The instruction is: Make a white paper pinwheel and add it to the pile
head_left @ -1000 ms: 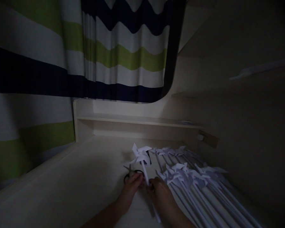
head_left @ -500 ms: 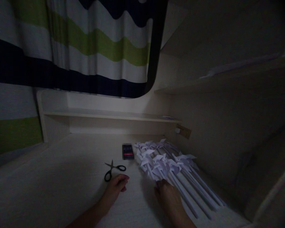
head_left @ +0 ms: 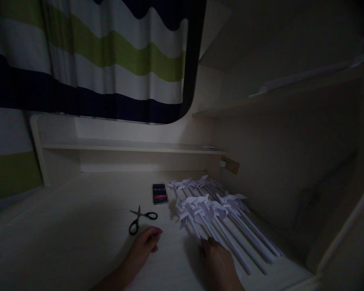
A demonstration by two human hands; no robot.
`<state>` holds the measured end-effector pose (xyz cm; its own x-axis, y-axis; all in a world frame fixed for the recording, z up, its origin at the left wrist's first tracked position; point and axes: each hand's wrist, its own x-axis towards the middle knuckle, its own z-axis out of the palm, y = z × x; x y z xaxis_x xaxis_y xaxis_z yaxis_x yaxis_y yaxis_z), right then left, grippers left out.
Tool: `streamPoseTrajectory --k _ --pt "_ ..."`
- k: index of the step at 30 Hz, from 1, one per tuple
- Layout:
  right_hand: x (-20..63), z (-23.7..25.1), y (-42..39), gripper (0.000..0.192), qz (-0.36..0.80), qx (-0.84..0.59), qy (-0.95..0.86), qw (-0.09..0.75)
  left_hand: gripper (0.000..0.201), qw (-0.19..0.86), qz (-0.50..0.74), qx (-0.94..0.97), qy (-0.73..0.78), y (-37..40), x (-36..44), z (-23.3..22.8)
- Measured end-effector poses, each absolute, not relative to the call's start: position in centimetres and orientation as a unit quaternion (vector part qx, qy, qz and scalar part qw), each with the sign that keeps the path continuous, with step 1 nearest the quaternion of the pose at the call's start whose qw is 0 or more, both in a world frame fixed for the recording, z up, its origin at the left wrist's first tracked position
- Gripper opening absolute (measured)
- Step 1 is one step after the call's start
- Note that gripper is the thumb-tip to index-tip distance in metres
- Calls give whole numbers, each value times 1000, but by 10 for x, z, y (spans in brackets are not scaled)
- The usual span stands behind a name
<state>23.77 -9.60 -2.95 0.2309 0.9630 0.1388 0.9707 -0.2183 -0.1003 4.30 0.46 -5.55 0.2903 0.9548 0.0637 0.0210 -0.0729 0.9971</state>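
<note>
Light: very dim, hard to see small parts.
Left hand (head_left: 146, 242): flat on the desk (head_left: 79, 226), fingers loose and a bit curled, holding nothing, just beside the scissors (head_left: 141, 218).
Right hand (head_left: 218, 262): resting on the near sticks of the paper pinwheels (head_left: 206, 208); too dark to tell if fingers are closed on a stick or only touching.
Pinwheels: many, lying side by side on the right part of the desk, heads toward the back shelf (head_left: 130, 146), sticks toward the front.
Small dark box (head_left: 159, 193): behind the scissors, just left of the pinwheel heads.
Risk, squashing: paper heads bend easily; a heavy press from the right hand could crumple them.
Risk, rolling: round sticks; a push sideways could make the row slide and tangle.
Risk, scissors: sharp tips close to the left hand; a blind grab in this dark could poke a finger.
Risk, mix-up: heads overlap; pulling one stick could drag its neighbours.
</note>
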Motion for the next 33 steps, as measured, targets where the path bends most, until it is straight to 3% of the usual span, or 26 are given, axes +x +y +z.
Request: streamPoseTrajectory --k 6,11,19,33 --pt "246 -25 -106 27 -87 -773 -611 150 17 537 419 601 418 5 43 -58" --pt "293 -8 -104 29 -127 -807 -560 136 21 530 417 606 421 4 43 -56" --pt "367 -17 -104 32 -59 -838 -534 94 27 515 391 634 425 9 45 -61" --pt "382 -46 -93 30 -51 -828 -549 105 25 510 381 645 423 15 45 -71"
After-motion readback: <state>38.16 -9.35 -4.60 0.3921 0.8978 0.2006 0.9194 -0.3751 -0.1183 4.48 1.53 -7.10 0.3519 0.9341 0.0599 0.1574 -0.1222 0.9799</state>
